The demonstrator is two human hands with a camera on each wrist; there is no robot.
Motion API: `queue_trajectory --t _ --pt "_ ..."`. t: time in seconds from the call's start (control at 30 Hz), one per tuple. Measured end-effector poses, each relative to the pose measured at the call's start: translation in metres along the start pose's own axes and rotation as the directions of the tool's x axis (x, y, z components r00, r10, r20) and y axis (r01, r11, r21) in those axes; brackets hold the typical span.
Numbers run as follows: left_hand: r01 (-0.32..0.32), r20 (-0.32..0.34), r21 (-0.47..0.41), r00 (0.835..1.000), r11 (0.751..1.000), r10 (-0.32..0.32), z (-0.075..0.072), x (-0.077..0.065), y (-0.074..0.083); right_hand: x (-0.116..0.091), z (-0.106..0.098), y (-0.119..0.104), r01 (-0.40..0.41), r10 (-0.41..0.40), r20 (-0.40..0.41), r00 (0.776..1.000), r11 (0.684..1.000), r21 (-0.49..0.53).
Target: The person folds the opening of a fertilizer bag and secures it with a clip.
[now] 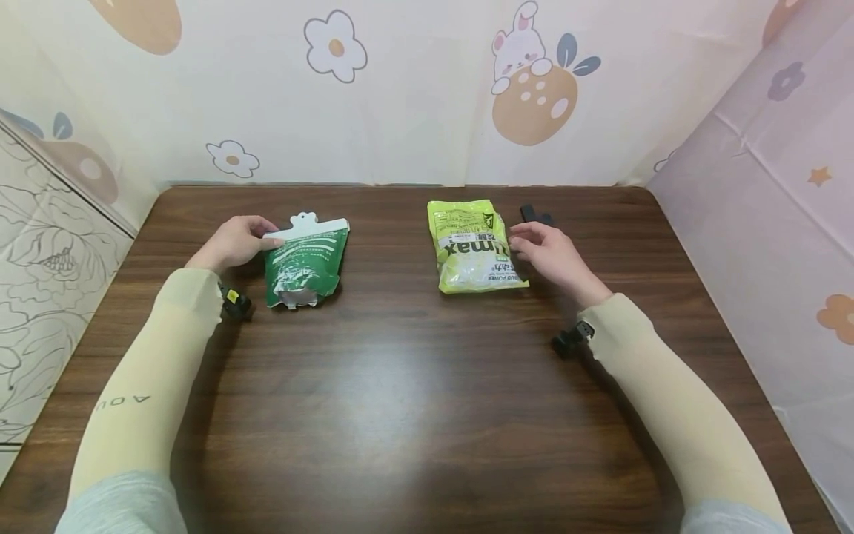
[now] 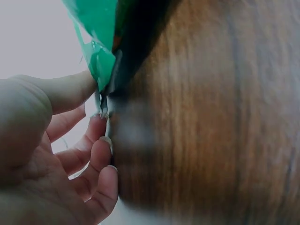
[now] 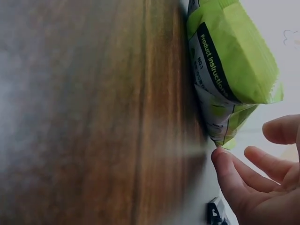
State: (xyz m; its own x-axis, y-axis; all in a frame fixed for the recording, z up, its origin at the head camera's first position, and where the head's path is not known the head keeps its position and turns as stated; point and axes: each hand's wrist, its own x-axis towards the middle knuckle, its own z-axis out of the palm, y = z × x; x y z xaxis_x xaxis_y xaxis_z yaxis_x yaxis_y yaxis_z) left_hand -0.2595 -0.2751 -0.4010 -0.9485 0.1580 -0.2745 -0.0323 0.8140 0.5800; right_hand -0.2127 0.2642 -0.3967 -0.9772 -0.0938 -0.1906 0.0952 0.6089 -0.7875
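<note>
In the head view, a green pouch with a white clip across its top lies at the left of the table. My left hand pinches its upper left corner, by the end of the clip. The left wrist view shows the thumb over the green pouch corner and fingertips beneath. A yellow-green bag with black print lies right of the middle. Beside its right edge is my right hand, fingers loosely bent. One fingertip meets the bag's corner in the right wrist view; the other fingers stand apart from it.
A small black object lies behind my right hand near the table's back edge. The dark wooden table meets a printed cloth wall at the back. More cloth hangs at both sides. Black wrist cameras sit on both sleeves.
</note>
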Motion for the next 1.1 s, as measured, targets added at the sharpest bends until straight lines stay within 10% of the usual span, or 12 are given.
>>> queue_trajectory --t 0.63,1.1 --pt "-0.042 0.048 -0.006 0.998 0.999 0.042 -0.002 0.0 -0.007 0.024 -0.003 0.004 -0.052 0.041 0.092 0.995 0.991 0.122" --pt "-0.057 -0.115 -0.135 0.993 0.989 0.041 -0.007 -0.018 0.0 0.03 0.003 0.001 -0.065 0.06 0.042 0.997 0.992 0.11"
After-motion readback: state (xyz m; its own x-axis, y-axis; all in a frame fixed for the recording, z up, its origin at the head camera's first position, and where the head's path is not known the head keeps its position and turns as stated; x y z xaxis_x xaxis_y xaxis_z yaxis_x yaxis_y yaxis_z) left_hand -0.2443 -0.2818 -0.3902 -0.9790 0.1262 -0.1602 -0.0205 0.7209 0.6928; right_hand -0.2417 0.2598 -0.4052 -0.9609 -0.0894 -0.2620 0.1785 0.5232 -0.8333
